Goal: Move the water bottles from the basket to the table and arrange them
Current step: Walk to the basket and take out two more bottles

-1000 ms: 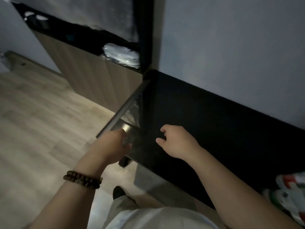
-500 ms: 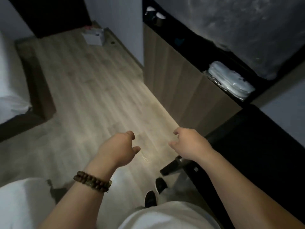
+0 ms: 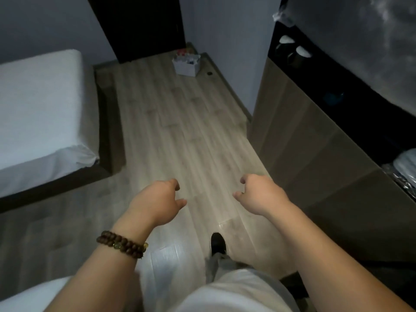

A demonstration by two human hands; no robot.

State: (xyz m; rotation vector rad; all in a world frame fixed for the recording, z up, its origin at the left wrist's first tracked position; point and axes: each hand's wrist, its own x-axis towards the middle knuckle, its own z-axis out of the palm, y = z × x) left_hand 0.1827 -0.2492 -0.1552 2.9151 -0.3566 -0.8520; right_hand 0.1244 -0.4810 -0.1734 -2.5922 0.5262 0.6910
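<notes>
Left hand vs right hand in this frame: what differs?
The left hand has a brown wooden bead bracelet on its wrist; the right hand has a bare wrist. The left hand is on the side of the white bed; the right hand is on the side of the tall wood-panel cabinet. Shared: both hands hang over the light wood plank floor, backs up, fingers loosely curled, holding nothing.

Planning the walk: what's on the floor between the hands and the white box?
Head view: only bare wood floor between the left hand, right hand and white box.
</notes>
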